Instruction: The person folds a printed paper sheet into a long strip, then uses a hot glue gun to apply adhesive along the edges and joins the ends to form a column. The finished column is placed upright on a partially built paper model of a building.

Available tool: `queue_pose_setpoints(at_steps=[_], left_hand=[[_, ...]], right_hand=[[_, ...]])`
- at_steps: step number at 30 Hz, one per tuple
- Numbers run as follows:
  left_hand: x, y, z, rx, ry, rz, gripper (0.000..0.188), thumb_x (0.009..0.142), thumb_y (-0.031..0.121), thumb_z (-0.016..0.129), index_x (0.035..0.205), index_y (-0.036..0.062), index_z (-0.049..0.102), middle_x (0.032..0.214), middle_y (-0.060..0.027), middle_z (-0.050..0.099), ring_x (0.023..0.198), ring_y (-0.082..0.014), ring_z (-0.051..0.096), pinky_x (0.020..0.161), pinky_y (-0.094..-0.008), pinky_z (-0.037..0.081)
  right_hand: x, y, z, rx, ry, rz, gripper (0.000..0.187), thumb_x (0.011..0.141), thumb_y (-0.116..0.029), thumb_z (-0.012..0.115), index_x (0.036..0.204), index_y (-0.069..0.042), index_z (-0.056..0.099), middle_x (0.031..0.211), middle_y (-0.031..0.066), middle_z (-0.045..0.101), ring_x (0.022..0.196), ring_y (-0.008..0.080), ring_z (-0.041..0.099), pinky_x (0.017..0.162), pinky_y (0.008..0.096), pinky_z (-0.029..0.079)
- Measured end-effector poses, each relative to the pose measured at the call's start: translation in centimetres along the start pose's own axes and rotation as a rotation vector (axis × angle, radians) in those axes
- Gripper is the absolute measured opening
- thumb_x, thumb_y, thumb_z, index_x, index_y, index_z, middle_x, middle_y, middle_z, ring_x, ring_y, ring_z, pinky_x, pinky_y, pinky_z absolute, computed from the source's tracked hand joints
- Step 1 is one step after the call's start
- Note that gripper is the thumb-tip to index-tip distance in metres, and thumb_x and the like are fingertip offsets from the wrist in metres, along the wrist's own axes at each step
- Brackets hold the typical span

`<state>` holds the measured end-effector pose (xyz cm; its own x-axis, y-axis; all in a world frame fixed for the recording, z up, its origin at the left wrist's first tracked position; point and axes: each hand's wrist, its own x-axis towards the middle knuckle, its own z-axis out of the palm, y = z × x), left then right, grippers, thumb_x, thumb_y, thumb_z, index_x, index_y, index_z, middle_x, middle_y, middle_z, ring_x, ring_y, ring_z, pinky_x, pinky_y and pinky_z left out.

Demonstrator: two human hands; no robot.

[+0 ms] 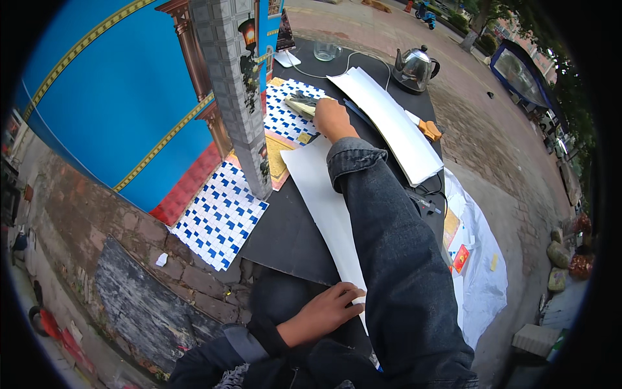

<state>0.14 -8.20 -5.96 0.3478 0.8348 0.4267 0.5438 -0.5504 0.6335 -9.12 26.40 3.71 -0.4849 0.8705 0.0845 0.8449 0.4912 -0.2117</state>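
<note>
Nearest the camera, one dark denim sleeve (408,246) hides part of one long white strip (324,201), which runs far to near across the black table (285,240). Left hand (324,314): fingers close together at the strip's near end; grip cannot be told. Right hand (334,121), far: curled at one partly covered pale item (299,107); fingertips hidden, grip cannot be told. Right of it, white sheets (389,126), overlapping, uncountable. Farther: one kettle (414,69), one glass (327,51)

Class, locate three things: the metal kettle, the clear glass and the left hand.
Metal kettle (413,70), head view: on its body.
Clear glass (326,52), head view: on its side.
Left hand (321,313), head view: on its back.
</note>
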Motion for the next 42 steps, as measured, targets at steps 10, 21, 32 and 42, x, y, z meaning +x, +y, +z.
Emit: queue_pose_setpoints(at_steps=[10,21,32,42], left_hand=[[1.2,1.6,0.8,0.152,0.019,-0.052,0.034,0.088,0.008,0.065,0.120,0.0173,0.073,0.124,-0.0009,0.064,0.116,-0.0225,0.055,0.095,-0.0371,0.041],[3.6,4.2,3.6,0.309,0.038,0.022,0.030,0.087,0.011,0.067,0.116,0.0135,0.074,0.114,-0.0014,0.064,0.111,-0.0202,0.056,0.091,-0.0371,0.040],[5.1,3.3,3.8,0.316,0.074,0.104,0.027,0.086,0.006,0.067,0.111,0.0145,0.073,0.108,-0.0014,0.064,0.106,-0.0216,0.058,0.096,-0.0398,0.040],[5.1,8.5,5.1,0.268,0.028,0.202,0.018,0.088,0.011,0.067,0.106,0.0083,0.067,0.104,-0.0022,0.064,0.102,-0.0219,0.059,0.096,-0.0384,0.045]], right_hand=[[-23.6,15.8,-13.0,-0.126,0.060,0.201,0.030,0.100,-0.031,0.064,0.107,-0.002,0.066,0.093,0.0177,0.075,0.088,0.0379,0.071,0.076,0.0471,0.053],[-29.9,21.4,-2.4,-0.040,0.111,0.272,0.045,0.096,-0.041,0.072,0.096,0.001,0.058,0.091,0.0249,0.073,0.085,0.0443,0.071,0.072,0.0517,0.056],[-36.4,19.7,-8.9,0.137,0.137,0.011,0.042,0.094,-0.035,0.076,0.113,0.000,0.062,0.102,0.0170,0.069,0.096,0.0361,0.067,0.079,0.0450,0.054],[-47.6,14.7,-9.4,0.147,-0.089,0.031,0.019,0.086,-0.005,0.073,0.098,-0.002,0.059,0.092,0.0157,0.064,0.087,0.0376,0.063,0.073,0.0460,0.050]])
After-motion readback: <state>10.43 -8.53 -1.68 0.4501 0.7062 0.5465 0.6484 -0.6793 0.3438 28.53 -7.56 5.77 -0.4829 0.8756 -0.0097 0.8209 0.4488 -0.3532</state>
